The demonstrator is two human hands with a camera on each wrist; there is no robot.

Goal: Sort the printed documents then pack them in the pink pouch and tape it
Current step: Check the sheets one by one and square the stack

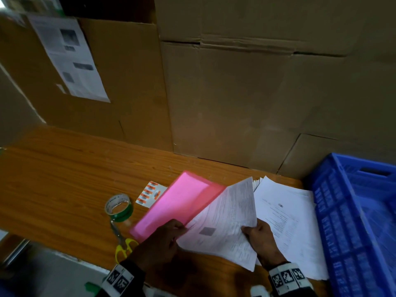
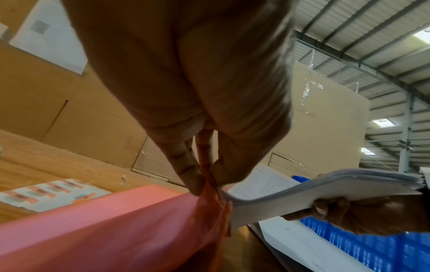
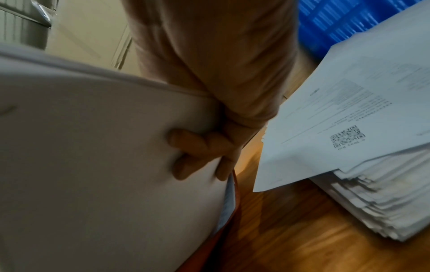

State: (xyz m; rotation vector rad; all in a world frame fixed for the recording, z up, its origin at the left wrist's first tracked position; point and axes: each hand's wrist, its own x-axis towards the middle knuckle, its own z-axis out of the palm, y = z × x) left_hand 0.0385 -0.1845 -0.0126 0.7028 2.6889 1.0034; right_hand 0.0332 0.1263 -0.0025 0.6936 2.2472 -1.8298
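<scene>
A pink pouch (image 1: 177,202) lies slanted on the wooden table (image 1: 64,179), its near edge raised. My left hand (image 1: 165,239) pinches that pouch edge (image 2: 209,184) between thumb and fingers. My right hand (image 1: 261,239) grips a bundle of printed documents (image 1: 229,219) by its right side, fingers curled under it (image 3: 186,156). The bundle's left corner meets the pouch edge at my left fingers. A tall stack of printed sheets (image 1: 287,221) lies on the table to the right, also seen in the right wrist view (image 3: 349,138).
A green tape roll (image 1: 119,207) and yellow-handled scissors (image 1: 123,243) lie left of the pouch. A sheet of orange labels (image 1: 150,195) sits behind it. A blue crate (image 1: 353,221) stands at the right. Cardboard boxes (image 1: 235,93) wall the back.
</scene>
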